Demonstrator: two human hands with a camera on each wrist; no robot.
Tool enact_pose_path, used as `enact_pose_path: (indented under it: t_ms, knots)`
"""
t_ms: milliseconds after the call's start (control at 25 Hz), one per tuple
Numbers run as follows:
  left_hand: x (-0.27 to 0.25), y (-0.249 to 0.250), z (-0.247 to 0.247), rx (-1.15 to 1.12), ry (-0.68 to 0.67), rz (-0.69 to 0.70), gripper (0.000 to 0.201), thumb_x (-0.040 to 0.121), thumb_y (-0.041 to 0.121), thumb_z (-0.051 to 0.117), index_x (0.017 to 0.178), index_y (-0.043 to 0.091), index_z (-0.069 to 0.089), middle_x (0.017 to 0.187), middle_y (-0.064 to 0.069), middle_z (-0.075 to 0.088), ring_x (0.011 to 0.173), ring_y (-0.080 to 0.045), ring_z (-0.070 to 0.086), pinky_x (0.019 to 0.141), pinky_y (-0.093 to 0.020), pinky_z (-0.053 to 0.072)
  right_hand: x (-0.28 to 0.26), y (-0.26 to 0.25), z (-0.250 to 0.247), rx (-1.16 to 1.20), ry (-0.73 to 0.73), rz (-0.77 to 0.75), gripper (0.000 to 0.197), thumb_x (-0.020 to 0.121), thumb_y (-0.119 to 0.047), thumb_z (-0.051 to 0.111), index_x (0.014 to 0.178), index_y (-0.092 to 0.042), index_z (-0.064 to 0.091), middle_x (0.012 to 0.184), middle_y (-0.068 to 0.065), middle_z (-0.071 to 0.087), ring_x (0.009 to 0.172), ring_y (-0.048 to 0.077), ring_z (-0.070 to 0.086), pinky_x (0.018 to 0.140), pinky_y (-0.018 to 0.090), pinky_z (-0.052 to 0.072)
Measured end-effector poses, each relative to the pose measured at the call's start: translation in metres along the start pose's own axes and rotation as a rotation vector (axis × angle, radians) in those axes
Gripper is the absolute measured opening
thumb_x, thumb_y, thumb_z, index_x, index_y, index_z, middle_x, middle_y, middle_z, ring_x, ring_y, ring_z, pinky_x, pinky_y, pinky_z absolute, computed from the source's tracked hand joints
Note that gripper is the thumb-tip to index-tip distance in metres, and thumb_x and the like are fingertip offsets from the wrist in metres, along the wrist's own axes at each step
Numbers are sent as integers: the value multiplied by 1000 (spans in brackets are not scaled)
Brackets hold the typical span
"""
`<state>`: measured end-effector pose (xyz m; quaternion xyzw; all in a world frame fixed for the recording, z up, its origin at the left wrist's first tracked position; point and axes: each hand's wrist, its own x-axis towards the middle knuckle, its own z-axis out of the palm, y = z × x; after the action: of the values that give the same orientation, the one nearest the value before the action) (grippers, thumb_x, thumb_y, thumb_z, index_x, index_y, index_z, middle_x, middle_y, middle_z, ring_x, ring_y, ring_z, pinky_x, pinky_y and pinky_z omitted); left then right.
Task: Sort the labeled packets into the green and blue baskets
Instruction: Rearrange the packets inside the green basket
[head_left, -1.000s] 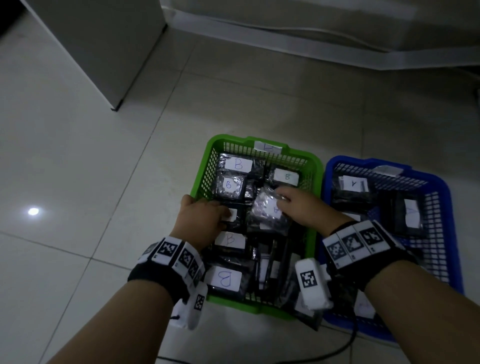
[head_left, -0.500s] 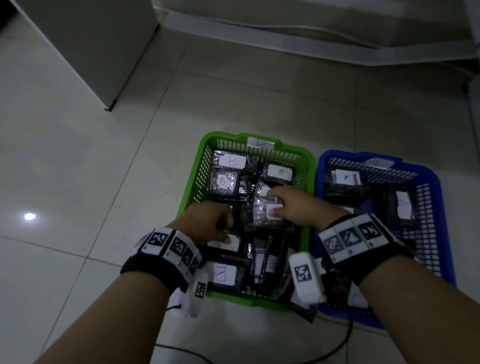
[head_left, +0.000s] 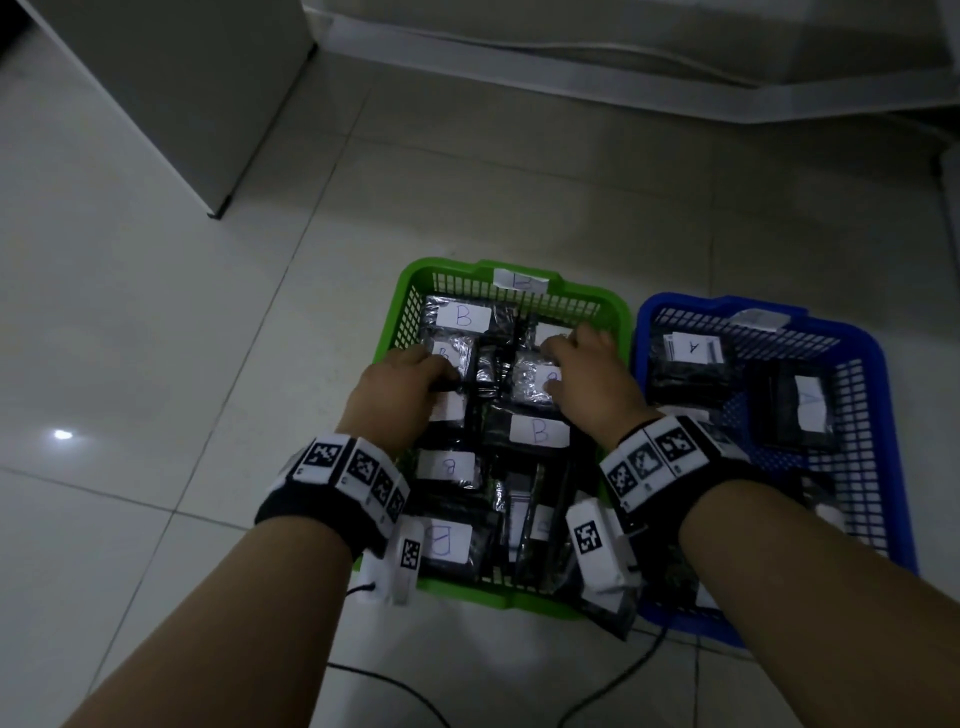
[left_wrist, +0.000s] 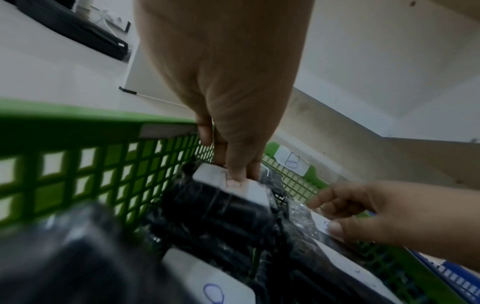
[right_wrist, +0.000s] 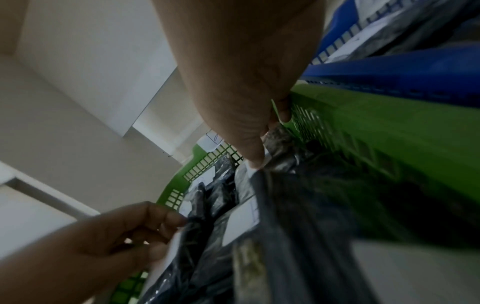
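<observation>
The green basket (head_left: 410, 280), tagged B, is packed with several black and silver packets with white B labels. Beside it on the right, the blue basket (head_left: 878, 364) holds packets labelled A (head_left: 693, 347). Both hands are inside the green basket. My left hand (head_left: 441, 374) pinches a black packet (left_wrist: 215, 205), with the thumb (left_wrist: 235, 176) on its white label. My right hand (head_left: 558, 364) grips a shiny silver packet (head_left: 530, 382), with the thumb (right_wrist: 255, 161) on its label and the fingers curled over its far edge.
The baskets sit side by side on a pale tiled floor. A grey cabinet (head_left: 171, 78) stands at the back left and a skirting strip (head_left: 623, 88) runs along the back. Dark cables (head_left: 613, 686) trail on the floor near me.
Both hands have shifted toward the far end of the green basket. The right hand still has the silver packet, and the left has closed on a black packet.
</observation>
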<state>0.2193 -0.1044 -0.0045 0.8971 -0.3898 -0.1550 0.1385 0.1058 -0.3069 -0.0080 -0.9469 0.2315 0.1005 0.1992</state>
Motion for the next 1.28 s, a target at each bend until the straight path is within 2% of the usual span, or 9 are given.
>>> enact_pose_path:
  t_ms: [160, 280, 360, 520, 600, 680, 920, 1120, 1280]
  knots:
    - [-7, -2, 1, -64, -105, 24, 53, 69, 37, 78, 116, 25, 58, 119, 3, 51, 111, -18, 48, 90, -33, 44, -8, 3, 1, -33, -27, -18, 47, 81, -14, 67, 124, -15, 48, 120, 11, 43, 115, 29, 40, 85, 38, 48]
    - [-7, 1, -1, 93, -107, 77, 60, 66, 32, 80, 119, 23, 55, 122, 0, 49, 113, -23, 46, 90, -36, 43, -8, -1, -4, -33, 6, -38, 45, 78, -24, 72, 118, -15, 52, 118, 10, 43, 114, 29, 40, 86, 38, 47]
    - [-8, 2, -2, 125, -73, 54, 57, 67, 30, 78, 118, 23, 54, 124, -3, 48, 113, -25, 46, 90, -38, 43, -11, -9, -9, 12, 33, -137, 44, 73, -36, 75, 109, -19, 59, 109, 4, 47, 111, 25, 41, 86, 35, 43]
    - [-12, 0, -5, -98, -118, 36, 42, 73, 27, 76, 110, 21, 57, 117, -1, 48, 104, -18, 49, 88, -34, 46, -28, -19, -3, -98, -349, -212, 63, 67, -50, 76, 120, -23, 54, 115, 3, 49, 114, 21, 40, 89, 36, 46]
    - [-21, 0, -12, -99, -158, 59, 20, 80, 26, 68, 97, 21, 62, 104, 2, 56, 94, -14, 54, 80, -29, 47, -32, -20, 2, -142, -326, -197, 62, 68, -44, 76, 118, -19, 50, 115, 6, 48, 114, 24, 40, 86, 37, 47]
    - [-34, -1, -19, 131, -211, 100, 12, 84, 32, 58, 92, 28, 67, 94, 8, 65, 96, -15, 57, 79, -29, 43, -33, -24, 2, -151, -303, -202, 60, 65, -41, 76, 112, -16, 49, 111, 6, 48, 108, 24, 42, 82, 36, 45]
    - [-66, -9, -29, 284, -432, 59, 35, 84, 62, 44, 94, 36, 65, 97, 14, 65, 111, -10, 46, 91, -37, 26, -41, -46, -5, -93, -290, -312, 47, 65, -40, 73, 99, -22, 46, 99, -4, 48, 102, 18, 39, 80, 32, 36]
    - [-82, -11, -38, 298, -466, 81, 60, 71, 81, 43, 108, 38, 62, 105, 11, 64, 112, -13, 46, 93, -40, 26, -41, -95, 3, -124, -337, -330, 39, 71, -44, 70, 99, -28, 48, 107, -7, 54, 109, 21, 39, 91, 43, 32]
    - [-88, -14, -32, 267, -440, 116, 66, 64, 81, 53, 111, 35, 59, 108, 10, 63, 110, -15, 48, 92, -38, 25, -36, -104, 15, -264, -267, -285, 42, 71, -39, 74, 102, -25, 49, 113, -3, 51, 113, 26, 40, 90, 44, 33]
